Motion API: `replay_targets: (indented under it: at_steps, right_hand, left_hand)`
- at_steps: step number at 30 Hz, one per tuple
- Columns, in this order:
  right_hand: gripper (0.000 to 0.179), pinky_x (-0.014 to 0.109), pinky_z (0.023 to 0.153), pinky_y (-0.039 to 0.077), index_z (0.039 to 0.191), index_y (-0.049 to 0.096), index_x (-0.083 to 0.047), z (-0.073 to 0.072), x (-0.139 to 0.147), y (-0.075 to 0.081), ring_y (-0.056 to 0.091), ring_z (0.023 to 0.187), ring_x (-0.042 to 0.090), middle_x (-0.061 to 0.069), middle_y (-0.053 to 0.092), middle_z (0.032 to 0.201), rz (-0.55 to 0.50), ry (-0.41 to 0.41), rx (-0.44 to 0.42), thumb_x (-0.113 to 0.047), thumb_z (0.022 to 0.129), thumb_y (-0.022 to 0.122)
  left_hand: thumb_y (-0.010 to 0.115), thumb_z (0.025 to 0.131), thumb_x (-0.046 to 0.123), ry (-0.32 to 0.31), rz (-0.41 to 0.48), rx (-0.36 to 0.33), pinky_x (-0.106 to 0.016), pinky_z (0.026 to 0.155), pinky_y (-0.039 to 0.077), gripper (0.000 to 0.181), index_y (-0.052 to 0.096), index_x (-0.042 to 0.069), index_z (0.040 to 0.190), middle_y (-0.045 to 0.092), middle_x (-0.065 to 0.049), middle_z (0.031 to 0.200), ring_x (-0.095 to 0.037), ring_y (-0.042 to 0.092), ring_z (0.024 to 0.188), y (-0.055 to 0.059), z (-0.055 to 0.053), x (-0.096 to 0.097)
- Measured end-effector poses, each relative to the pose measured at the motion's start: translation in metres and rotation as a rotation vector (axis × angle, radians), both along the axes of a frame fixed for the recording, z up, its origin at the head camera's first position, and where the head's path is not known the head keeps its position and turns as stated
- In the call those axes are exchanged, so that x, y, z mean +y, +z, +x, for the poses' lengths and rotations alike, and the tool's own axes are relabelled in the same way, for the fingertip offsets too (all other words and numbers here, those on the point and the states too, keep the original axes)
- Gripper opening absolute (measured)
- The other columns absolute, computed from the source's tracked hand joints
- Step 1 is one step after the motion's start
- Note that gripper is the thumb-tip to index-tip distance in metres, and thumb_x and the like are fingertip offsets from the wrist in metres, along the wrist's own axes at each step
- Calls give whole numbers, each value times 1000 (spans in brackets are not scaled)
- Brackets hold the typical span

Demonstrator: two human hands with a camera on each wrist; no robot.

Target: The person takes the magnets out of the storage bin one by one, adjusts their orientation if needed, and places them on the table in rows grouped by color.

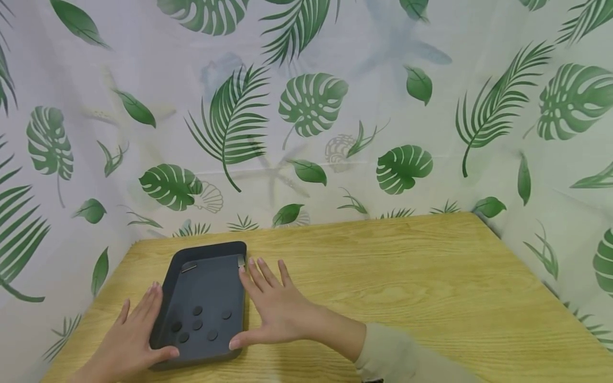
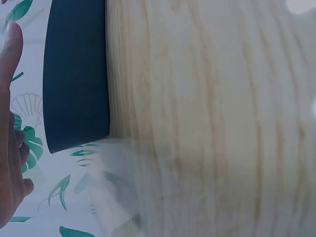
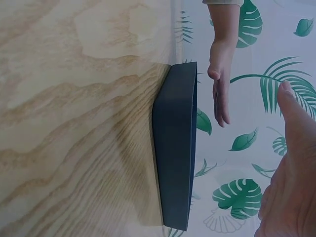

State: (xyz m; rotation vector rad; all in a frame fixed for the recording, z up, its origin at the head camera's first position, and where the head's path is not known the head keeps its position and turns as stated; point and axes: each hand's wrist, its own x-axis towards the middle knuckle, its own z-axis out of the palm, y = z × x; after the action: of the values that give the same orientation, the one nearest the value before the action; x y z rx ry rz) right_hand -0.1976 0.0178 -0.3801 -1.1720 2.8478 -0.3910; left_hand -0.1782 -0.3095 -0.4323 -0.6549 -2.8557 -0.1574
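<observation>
A dark grey rectangular tray [image 1: 210,287] lies on the left part of the table. Several small dark round discs [image 1: 197,324] sit on its floor near the front end. A thin bar-shaped piece [image 1: 189,268] is at its far left inside, and a small shiny piece [image 1: 241,261] is by the right wall. My left hand [image 1: 125,336], fingers straight and thumb apart, is over the tray's left side. On the right side hovers my right hand [image 1: 276,311], fingers spread. The right wrist view shows both the left hand [image 3: 222,74] and right hand [image 3: 291,177] raised above the tray's rim.
The wood-grain table [image 1: 407,282] extends to the right of the tray. Behind it and along both sides hangs a white cloth [image 1: 354,175] printed with green leaves. A light sleeve [image 1: 402,354] covers my right forearm.
</observation>
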Motion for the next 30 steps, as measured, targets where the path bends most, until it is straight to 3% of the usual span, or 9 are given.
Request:
replay_targets:
  at_steps: [3, 7, 14, 21, 25, 30]
  right_hand:
    - [112, 58, 111, -7, 152, -6, -9, -1, -3, -4, -18, 143, 22, 10, -14, 157, 0, -5, -10, -78, 79, 45]
    - [113, 57, 112, -9, 151, -6, -7, 0, -9, -10, -20, 142, 20, 10, -14, 156, 27, -12, -26, -80, 79, 42]
    - [115, 55, 112, -9, 151, -3, -5, 5, -22, -19, -19, 142, 20, 11, -12, 156, 70, -54, -34, -82, 78, 40]
    - [116, 51, 115, -2, 151, -1, -5, 7, -33, -31, -14, 144, 24, 13, -12, 156, 72, -72, -42, -85, 76, 36]
    - [117, 44, 117, 5, 151, -2, -3, 6, -36, -36, -15, 143, 26, 14, -13, 156, 52, -81, -68, -86, 76, 34]
    - [119, 42, 117, 6, 151, 1, -2, 7, -40, -40, -13, 144, 27, 16, -10, 156, 70, -104, -66, -87, 75, 34]
  left_hand:
    - [68, 73, 61, 34, 5, -43, -54, 113, -10, 121, 0, -1, 151, -3, -13, 158, 7, -25, 132, -1, -2, -1]
    - [68, 73, 61, 54, 16, -70, -58, 112, -4, 123, -6, 1, 150, 6, -22, 157, 9, -25, 129, -3, -3, -3]
    - [68, 74, 60, 39, 29, -61, -49, 113, -12, 120, -2, -2, 150, 17, -27, 153, 10, -24, 129, -11, -2, -9]
    - [66, 77, 58, 24, 23, -70, -32, 110, -22, 115, 3, -4, 150, 19, -28, 153, 12, -24, 128, -18, -3, -19]
    - [66, 78, 56, 8, 51, -96, -33, 111, -20, 113, 2, -3, 150, 20, -29, 152, 15, -22, 126, -19, -2, -21]
    - [67, 79, 55, -20, 74, -96, -23, 108, -20, 112, 2, -2, 151, 24, -30, 150, 17, -19, 127, -20, -3, -22]
